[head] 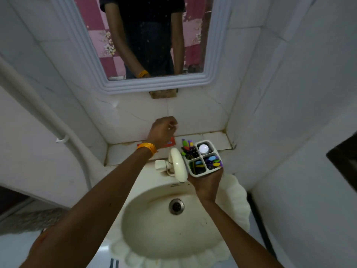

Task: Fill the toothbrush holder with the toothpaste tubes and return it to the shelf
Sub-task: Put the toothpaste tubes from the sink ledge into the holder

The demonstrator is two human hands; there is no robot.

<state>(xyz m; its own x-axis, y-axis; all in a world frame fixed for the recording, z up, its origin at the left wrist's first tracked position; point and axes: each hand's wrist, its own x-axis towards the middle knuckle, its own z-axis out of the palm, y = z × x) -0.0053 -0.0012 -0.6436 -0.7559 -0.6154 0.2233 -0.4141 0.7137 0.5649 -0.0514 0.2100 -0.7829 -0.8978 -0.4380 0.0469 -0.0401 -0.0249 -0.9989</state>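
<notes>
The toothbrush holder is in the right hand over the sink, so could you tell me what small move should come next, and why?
Probably lower the left hand onto the red toothpaste tube on the shelf and grip it. That hand hovers loosely curled just above the tube, apparently empty, while the right hand holds the toothbrush holder upright beside the tap, one compartment already showing a white cap.

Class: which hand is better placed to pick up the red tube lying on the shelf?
The left hand: it hovers loosely closed directly above the red toothpaste tube on the tiled shelf, while the right hand grips the white four-compartment holder.
</notes>
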